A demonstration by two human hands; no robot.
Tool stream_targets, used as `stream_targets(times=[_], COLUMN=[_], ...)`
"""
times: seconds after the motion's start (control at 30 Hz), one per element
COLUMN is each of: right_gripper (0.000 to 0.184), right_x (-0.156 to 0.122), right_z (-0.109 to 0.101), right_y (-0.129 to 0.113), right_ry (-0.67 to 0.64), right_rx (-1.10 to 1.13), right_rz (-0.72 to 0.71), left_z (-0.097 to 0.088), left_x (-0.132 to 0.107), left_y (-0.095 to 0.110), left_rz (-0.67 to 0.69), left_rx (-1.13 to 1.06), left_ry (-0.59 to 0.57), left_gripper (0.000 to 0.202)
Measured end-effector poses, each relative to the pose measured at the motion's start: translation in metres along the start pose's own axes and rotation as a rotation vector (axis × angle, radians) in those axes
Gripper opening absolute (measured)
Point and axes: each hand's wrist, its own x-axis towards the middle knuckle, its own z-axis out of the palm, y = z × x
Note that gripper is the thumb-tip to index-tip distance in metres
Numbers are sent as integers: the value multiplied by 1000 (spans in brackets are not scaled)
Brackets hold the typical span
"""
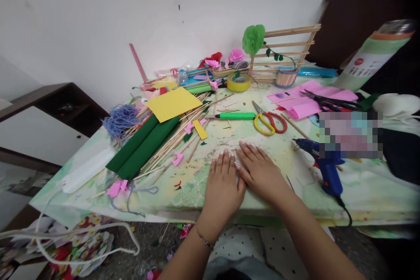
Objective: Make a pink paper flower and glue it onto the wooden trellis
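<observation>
My left hand [224,183] lies flat, palm down, near the table's front edge, its fingers stretched out and holding nothing. Beside it, my right hand [260,170] also rests flat on the cloth, with its thumb against the left hand. Just beyond the fingertips lie scissors [267,120] with one yellow and one red handle, and a green-handled cutting tool [234,116]. To the right of my right hand is a blue glue gun [323,164] on its side. Left of my hands, thin wooden sticks [170,140] spread out, partly under dark green paper [141,151] and a yellow sheet [173,103].
At the back stands a small stick fence [285,54] with a green paper flower [253,39]. Nearby are yellow tape [239,82], pink paper [328,96], black-handled scissors [328,101] and a tall bottle [374,54]. Blue yarn [120,120] and a white power strip [88,168] lie left.
</observation>
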Motion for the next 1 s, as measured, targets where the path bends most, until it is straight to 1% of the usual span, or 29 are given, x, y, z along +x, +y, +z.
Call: stream_targets(times=[0.1, 0.17, 0.23, 0.27, 0.3, 0.37, 0.4, 0.47, 0.5, 0.57, 0.67, 0.77, 0.83, 0.93, 1.0], right_gripper=[51, 50, 50, 49, 50, 50, 49, 47, 46, 42, 37, 35, 35, 36, 36], right_x=[0, -1, -1, -2, -3, -4, -4, -6, -6, -8, -10, -10, -9, -7, -6], right_z=[-3, -6, -8, -8, -9, -8, -7, -6, -5, -3, 0, 2, 3, 4, 7], right_y=[-2, -4, -5, -5, -5, -5, -5, -5, -4, -3, -2, -1, 1, 5, 8], right_ry=[-10, -9, 3, 12, 24, 55, 75, 120, 145, 195, 266, 332, 351, 342, 327], right_rx=[19, 33, 47, 53, 57, 61, 62, 68, 73, 94, 137, 166, 170, 157, 148], right_rz=[16, 24, 29, 30, 31, 29, 25, 4, -17, -67, -121, -137, -149, -184, -207], left_z=[-2, -7, -18, -25, -34, -53, -63, -79, -85, -91, -88, -77, -69, -58, -55], left_x=[1, 2, 8, 13, 21, 45, 60, 96, 115, 153, 201, 230, 241, 249, 250], left_y=[1, -1, -9, -14, -21, -34, -40, -49, -52, -54, -51, -50, -52, -63, -75], left_rz=[-13, -13, 9, 27, 50, 94, 93, 61, 46, 38, -15, -77, -105, -143, -177], left_rx=[-6, -20, -34, -35, -23, 16, 28, 32, 26, 26, 37, 30, 5, -55, -101], left_ry=[-47, -109, -171, -180, -160, -50, 15, 96, 111, 104, 116, 164, 181, 176, 179], left_gripper=[56, 57, 60, 62, 64, 62, 59, 52, 45, 30, 24, 23, 27, 34, 28])
